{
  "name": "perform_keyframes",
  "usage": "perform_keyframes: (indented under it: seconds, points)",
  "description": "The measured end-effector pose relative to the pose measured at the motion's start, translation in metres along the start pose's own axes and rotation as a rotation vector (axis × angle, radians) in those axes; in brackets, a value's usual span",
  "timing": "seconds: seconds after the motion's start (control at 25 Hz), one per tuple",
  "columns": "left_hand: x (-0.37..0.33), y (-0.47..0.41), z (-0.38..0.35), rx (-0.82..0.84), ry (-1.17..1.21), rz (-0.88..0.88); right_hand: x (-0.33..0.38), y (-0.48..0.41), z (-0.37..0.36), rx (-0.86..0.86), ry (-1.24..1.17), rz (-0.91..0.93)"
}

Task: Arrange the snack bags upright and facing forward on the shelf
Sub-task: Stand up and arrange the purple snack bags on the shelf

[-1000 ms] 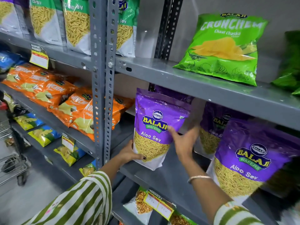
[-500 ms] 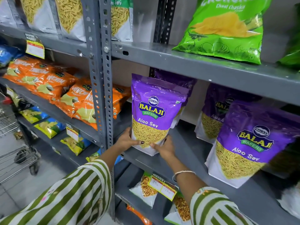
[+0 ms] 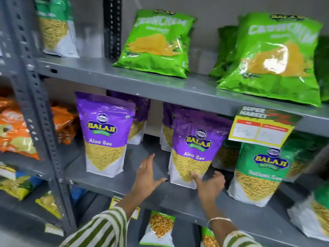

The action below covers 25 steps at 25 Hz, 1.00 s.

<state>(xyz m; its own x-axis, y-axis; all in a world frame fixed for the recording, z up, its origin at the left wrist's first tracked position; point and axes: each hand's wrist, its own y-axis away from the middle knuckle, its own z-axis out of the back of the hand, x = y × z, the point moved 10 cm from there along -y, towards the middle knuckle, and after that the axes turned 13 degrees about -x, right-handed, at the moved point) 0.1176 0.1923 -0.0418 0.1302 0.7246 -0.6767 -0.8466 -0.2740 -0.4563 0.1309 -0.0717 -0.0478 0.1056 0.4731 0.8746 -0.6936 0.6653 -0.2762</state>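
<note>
Two purple Aloo Sev bags stand upright and face forward on the grey middle shelf (image 3: 114, 182): the left bag (image 3: 105, 134) and the right bag (image 3: 194, 148). More purple bags stand behind them. My left hand (image 3: 147, 175) is open in the gap between the two bags, its thumb near the right bag's lower left corner. My right hand (image 3: 210, 186) is at that bag's lower right, fingers spread, one fingertip touching its front. Neither hand grips anything.
A green Ratlami Sev bag (image 3: 261, 175) stands right of the purple ones under a yellow price tag (image 3: 261, 127). Green Crunchem bags (image 3: 156, 43) lean on the shelf above. A perforated upright post (image 3: 35, 111) divides off orange bags (image 3: 12, 129) at the left. Lower shelves hold more packets.
Both hands have let go of the left purple bag, which now stands alone, and moved right to the second purple bag. The view has shifted to the right.
</note>
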Motion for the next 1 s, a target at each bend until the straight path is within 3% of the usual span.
perform_keyframes:
  seconds: [0.12,0.2,0.24,0.68,0.76,0.84,0.88,0.92,1.0]
  points:
    - [-0.01,-0.008,-0.071,0.276,0.343,0.371,0.005,-0.026,-0.033,0.433,-0.327,-0.092]
    - [-0.016,-0.015,-0.086,0.285,0.383,0.432,0.015,-0.014,-0.05,0.7,-0.409,-0.102]
    - [-0.015,-0.017,-0.084,0.255,0.382,0.452,0.016,-0.009,-0.054,0.751,-0.399,-0.1]
    - [0.03,0.003,0.002,0.174,0.276,0.476,0.059,0.073,-0.051,0.747,-0.394,-0.055]
    - [0.035,0.005,0.005,0.158,0.268,0.489,0.089,0.058,-0.028,0.546,-0.361,-0.019]
    - [0.035,0.006,0.006,0.15,0.252,0.48,0.143,0.028,0.016,0.16,-0.221,0.201]
    - [0.034,0.006,0.005,0.151,0.252,0.475,0.176,0.021,0.03,0.064,-0.107,0.336]
    - [0.035,0.006,0.005,0.153,0.261,0.476,0.203,0.018,0.028,0.104,0.007,0.423]
    - [0.036,0.006,0.004,0.162,0.287,0.485,0.243,0.026,0.002,0.381,0.11,0.538]
